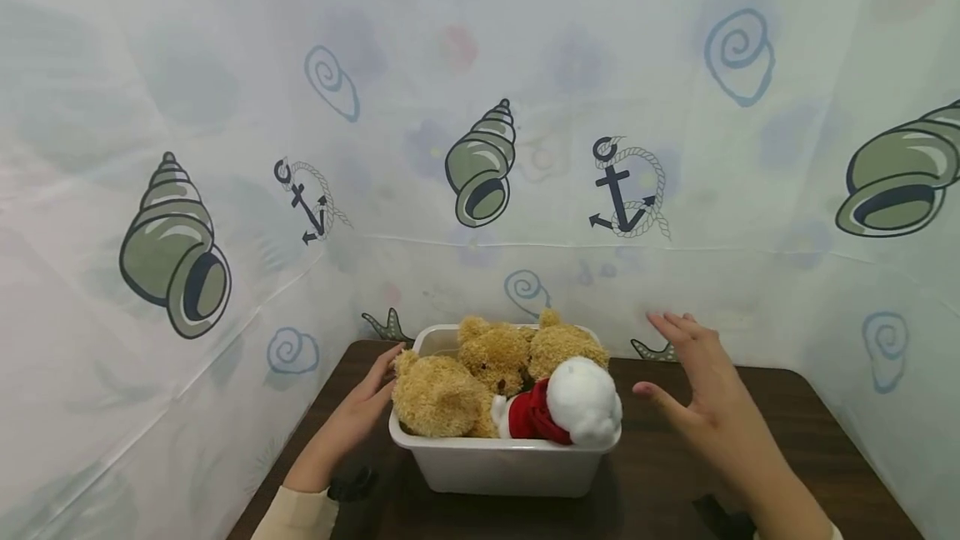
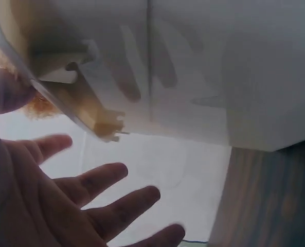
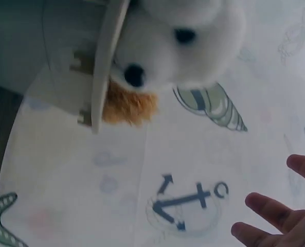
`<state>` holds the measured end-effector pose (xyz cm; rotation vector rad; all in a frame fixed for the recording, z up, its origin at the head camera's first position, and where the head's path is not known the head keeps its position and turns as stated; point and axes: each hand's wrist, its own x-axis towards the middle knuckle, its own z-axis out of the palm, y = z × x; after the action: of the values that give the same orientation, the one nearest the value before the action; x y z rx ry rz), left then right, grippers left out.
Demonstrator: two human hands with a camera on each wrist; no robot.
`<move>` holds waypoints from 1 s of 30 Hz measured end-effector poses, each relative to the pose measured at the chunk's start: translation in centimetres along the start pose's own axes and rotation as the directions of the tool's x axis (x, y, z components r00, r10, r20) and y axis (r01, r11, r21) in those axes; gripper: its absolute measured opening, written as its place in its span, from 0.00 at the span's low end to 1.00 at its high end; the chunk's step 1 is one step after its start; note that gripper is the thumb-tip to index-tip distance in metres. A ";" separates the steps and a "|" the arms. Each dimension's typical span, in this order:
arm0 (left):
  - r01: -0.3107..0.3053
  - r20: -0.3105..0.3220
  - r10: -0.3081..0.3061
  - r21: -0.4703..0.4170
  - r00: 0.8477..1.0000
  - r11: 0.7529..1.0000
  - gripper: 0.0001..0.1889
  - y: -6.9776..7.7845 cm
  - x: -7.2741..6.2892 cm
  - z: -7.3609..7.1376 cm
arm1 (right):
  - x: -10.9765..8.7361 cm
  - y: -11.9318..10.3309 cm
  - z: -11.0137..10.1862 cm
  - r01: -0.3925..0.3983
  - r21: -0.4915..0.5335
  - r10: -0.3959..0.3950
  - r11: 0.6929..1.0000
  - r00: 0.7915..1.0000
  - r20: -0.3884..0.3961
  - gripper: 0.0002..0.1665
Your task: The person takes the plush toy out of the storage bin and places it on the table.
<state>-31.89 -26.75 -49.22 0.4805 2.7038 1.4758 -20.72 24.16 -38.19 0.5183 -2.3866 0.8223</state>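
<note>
A white plastic bin (image 1: pixel 510 469) stands on the dark table, filled with plush toys. Curly golden teddy bears (image 1: pixel 438 397) take up its left and back. At the front right lies a white plush toy in red clothing (image 1: pixel 585 394), its dark eye and nose showing in the right wrist view. My left hand (image 1: pixel 358 413) is beside the bin's left end, fingers spread; in the left wrist view the thumb (image 2: pixel 8 91) overlaps the rim (image 2: pixel 54 103). To the right of the bin, my right hand (image 1: pixel 708 394) hovers apart from it, fingers extended and holding nothing.
The dark wooden table (image 1: pixel 675 465) extends on both sides of the bin. A pale curtain (image 1: pixel 555 82) printed with shells, anchors and ropes hangs behind the table and along its sides.
</note>
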 end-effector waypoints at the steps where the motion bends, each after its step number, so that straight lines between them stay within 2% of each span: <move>1: 0.004 0.008 -0.004 -0.036 1.000 0.999 0.35 -0.2 0.1 0.1 | 0.1 -0.2 0.7 0.009 0.013 -0.009 1.000 1.000 0.000 0.59; 5: -0.007 0.043 0.012 -0.130 0.999 0.991 0.33 -1.0 0.4 0.4 | 0.4 -1.1 2.9 0.048 0.071 -0.049 0.996 0.999 0.015 0.59; 10: -0.041 0.050 0.051 -0.179 0.997 0.983 0.32 -1.5 0.3 0.8 | 0.4 -2.0 5.6 0.082 0.107 -0.086 0.991 0.996 0.034 0.59; 14: -0.005 0.038 0.013 -0.197 0.999 0.980 0.35 -1.6 0.1 1.3 | 0.1 -2.4 7.2 0.068 0.147 -0.079 0.987 0.995 0.064 0.60; 17: 0.018 0.032 -0.012 -0.216 0.999 0.976 0.36 -1.7 0.3 1.7 | -0.1 -2.5 7.7 0.066 0.145 -0.078 0.987 0.994 0.077 0.62; 21: 0.014 0.039 -0.006 -0.224 0.999 0.974 0.34 -1.7 0.5 1.8 | -0.4 -2.4 8.1 0.096 0.104 -0.105 0.990 0.991 0.081 0.65; 26: -0.019 0.097 0.045 -0.259 0.994 0.966 0.33 -1.8 0.8 1.9 | -0.8 -1.8 8.2 0.138 0.081 -0.146 0.987 0.984 0.100 0.62; 30: -0.032 0.114 0.064 -0.265 0.991 0.964 0.33 -1.7 1.0 2.0 | -1.0 -1.4 8.1 0.132 0.098 -0.143 0.986 0.983 0.115 0.60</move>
<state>-32.99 -25.75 -51.60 0.6020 2.3733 1.7237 -22.27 18.05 -43.50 0.7815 -2.3989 0.8613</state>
